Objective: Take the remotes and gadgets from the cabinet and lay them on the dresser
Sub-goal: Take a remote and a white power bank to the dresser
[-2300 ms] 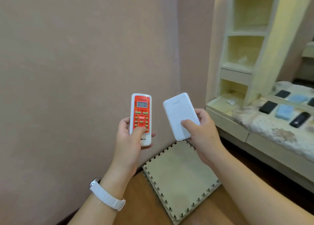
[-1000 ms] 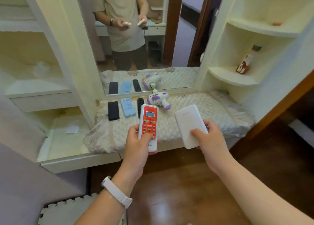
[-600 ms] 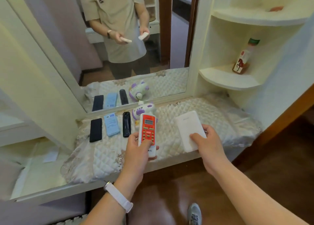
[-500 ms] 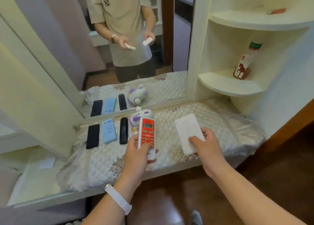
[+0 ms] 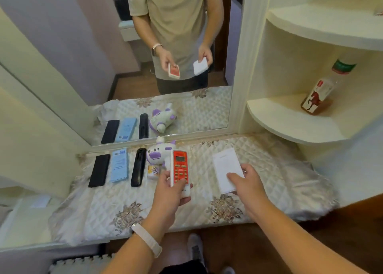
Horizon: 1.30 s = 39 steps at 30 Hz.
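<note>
My left hand (image 5: 170,193) grips a red-and-white remote (image 5: 180,168) by its lower end, held over the quilted dresser top (image 5: 273,170). My right hand (image 5: 247,182) holds a flat white gadget (image 5: 226,166) low over the cloth, to the right of the remote. On the dresser lie a black remote (image 5: 99,170), a light blue device (image 5: 119,165), a second black remote (image 5: 138,167), a purple-and-white toy-like gadget (image 5: 157,152) and a small printed box (image 5: 153,171).
A mirror (image 5: 145,56) stands behind the dresser and reflects me and the items. Corner shelves (image 5: 290,120) at the right hold a bottle (image 5: 319,95). A lower shelf (image 5: 24,215) sits at the left. Foam floor mat (image 5: 83,265) lies below.
I turned from the wall to face the dresser and stepped closer. Both hands moved forward and down over the cloth, still holding the red remote and the white gadget.
</note>
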Tool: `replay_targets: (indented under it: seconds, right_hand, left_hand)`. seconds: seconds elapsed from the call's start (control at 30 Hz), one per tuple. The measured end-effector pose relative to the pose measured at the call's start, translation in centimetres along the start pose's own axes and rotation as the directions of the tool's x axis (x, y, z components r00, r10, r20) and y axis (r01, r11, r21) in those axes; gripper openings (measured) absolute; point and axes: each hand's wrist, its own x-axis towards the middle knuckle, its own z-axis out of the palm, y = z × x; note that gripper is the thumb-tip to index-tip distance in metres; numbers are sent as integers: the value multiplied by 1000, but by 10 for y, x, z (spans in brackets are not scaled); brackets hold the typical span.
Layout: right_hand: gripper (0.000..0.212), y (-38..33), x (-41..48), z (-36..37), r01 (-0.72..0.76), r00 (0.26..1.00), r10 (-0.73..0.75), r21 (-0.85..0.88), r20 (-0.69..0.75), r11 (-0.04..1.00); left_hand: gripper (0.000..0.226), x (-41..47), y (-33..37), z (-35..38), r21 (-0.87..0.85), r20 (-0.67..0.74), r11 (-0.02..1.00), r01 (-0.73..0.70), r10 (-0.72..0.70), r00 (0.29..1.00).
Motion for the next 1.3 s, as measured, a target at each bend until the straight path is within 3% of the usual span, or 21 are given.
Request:
replay_targets:
  seconds: [0.23, 0.43, 0.67, 0.9, 1.1, 1.3]
  right_hand:
    - [33, 7, 67, 20, -100, 995, 100, -61, -6, 993]
    - [35, 16, 126, 41, -210, 977, 205, -117, -57, 971]
    - [31, 32, 170, 62, -289, 957, 279, -167, -81, 942]
    - [22, 42, 200, 86, -308, 949, 315, -184, 6, 933]
    - [31, 49, 215, 93, -155, 972, 217, -456, 86, 877]
    - [39, 50, 209, 69, 44, 964, 148, -680, 222, 732]
  left_hand:
    - [29, 65, -29, 25, 23, 64, 990, 139, -140, 988]
    - [28, 129, -46, 54, 82, 30, 970, 230, -233, 972]
    - [25, 188, -75, 64, 225, -36, 954, 200, -197, 980]
    - [23, 207, -68, 68, 291, -109, 940, 180, -154, 982]
    - [38, 209, -79, 71, 433, -167, 894, 114, -44, 985]
    - [66, 185, -69, 80, 645, -137, 757, 106, -23, 990]
